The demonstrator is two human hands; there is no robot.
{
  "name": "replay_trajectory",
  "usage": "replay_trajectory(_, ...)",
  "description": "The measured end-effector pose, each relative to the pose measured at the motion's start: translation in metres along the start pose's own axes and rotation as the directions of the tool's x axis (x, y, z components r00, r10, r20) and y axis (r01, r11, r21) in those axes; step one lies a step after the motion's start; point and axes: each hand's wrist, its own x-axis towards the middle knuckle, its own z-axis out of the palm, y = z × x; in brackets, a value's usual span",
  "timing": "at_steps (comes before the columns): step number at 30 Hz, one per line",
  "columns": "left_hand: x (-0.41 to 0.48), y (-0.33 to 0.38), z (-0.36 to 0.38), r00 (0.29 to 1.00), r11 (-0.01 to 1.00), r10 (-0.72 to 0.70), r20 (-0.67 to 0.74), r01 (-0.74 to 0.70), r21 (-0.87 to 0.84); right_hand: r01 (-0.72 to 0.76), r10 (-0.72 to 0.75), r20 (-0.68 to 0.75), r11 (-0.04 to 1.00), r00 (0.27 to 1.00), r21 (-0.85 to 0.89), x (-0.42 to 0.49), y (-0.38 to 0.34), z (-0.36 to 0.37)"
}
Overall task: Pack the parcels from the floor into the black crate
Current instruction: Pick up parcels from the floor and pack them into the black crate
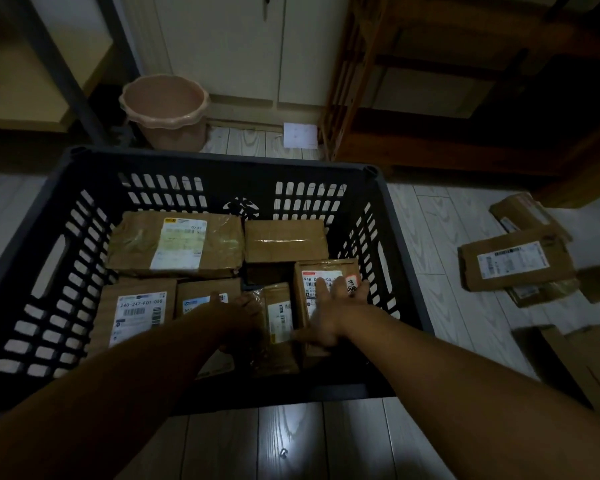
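**Both hands inside the crate, settling parcels at its near right**

The black crate [388, 244] is sitting on the pale plank floor [444, 299], its slotted walls showing light through. Six brown parcels are lying inside it. A large taped parcel [174, 244] is occupying the 11 o'clock area, with a plain taped parcel [286, 240] just beside it at 1 o'clock. A labelled parcel [132, 313] is lying at 8 o'clock, and a smaller labelled parcel [205, 296] is touching its right edge.

The left hand [243, 320] is resting against the left side of a narrow parcel [279, 327] near the crate's centre; its fingers are hidden, so I cannot tell whether it is gripping. The right hand [336, 306] is lying flat, fingers spread wide, on top of the red-labelled parcel [326, 282] at 4 o'clock, with the thumb reaching toward the narrow parcel.

Outside the crate, at 3 o'clock, a heap of parcels [516, 261] is waiting on the floor. More cardboard [589, 362] is lying at 4 o'clock. A pink bucket [167, 112] is standing beyond the crate at 11 o'clock.
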Motion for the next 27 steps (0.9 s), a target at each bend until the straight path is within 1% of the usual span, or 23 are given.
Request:
replay_trajectory(2,-0.005,0.002,-0.006,1.000,0.998,0.013,0.000,-0.013,-0.068,-0.009,0.010,0.014,0.993,1.000,-0.117,-0.002,-0.001,0.006)
replay_trajectory(4,-0.004,0.003,-0.005,0.999,0.995,-0.006,-0.038,0.002,-0.104,-0.003,0.006,0.016,0.986,1.000,-0.166,-0.006,-0.003,0.010)
replay_trajectory(6,0.001,0.002,0.000,0.997,0.997,-0.041,-0.068,0.036,-0.074,0.005,0.000,0.034,0.988,0.999,-0.156,-0.007,-0.002,0.013)
replay_trajectory(9,0.010,-0.002,0.007,0.997,0.998,-0.055,-0.052,0.052,-0.045,0.013,-0.007,0.049,0.993,0.999,-0.118,-0.001,0.004,0.013)
replay_trajectory(11,0.004,-0.003,0.002,0.997,0.998,-0.043,-0.071,0.040,-0.044,0.028,-0.025,0.050,0.998,0.998,-0.063,-0.003,0.008,0.013)
replay_trajectory(12,-0.006,-0.001,-0.005,0.995,0.997,-0.042,-0.088,0.036,-0.072,0.047,-0.046,0.035,0.998,0.998,-0.029,-0.006,0.011,0.013)
replay_trajectory(13,-0.014,-0.002,-0.010,0.993,0.992,-0.054,-0.103,0.042,-0.122,0.076,-0.076,0.004,0.997,0.997,0.012,-0.013,0.014,0.009)
replay_trajectory(16,-0.063,0.001,-0.034,0.989,0.957,-0.107,-0.101,0.075,-0.279,0.168,-0.146,-0.159,0.976,0.977,0.139,-0.046,0.030,-0.015)
replay_trajectory(18,-0.102,0.004,-0.046,0.979,0.912,-0.172,-0.108,0.117,-0.394,0.203,-0.148,-0.205,0.938,0.968,0.280,-0.082,0.045,-0.045)
replay_trajectory(19,-0.124,0.007,-0.053,0.972,0.880,-0.207,-0.108,0.138,-0.454,0.211,-0.143,-0.208,0.912,0.968,0.352,-0.103,0.054,-0.063)
replay_trajectory(21,-0.174,0.013,-0.070,0.958,0.833,-0.247,-0.143,0.135,-0.537,0.209,-0.133,-0.195,0.868,0.972,0.450,-0.149,0.074,-0.098)
replay_trajectory(24,-0.256,0.030,-0.108,0.948,0.783,-0.256,-0.188,0.089,-0.616,0.147,-0.093,-0.131,0.850,0.987,0.506,-0.227,0.107,-0.145)
replay_trajectory(27,-0.334,0.051,-0.160,0.960,0.701,-0.222,-0.174,0.033,-0.712,0.076,-0.039,-0.079,0.841,0.996,0.536,-0.312,0.141,-0.184)
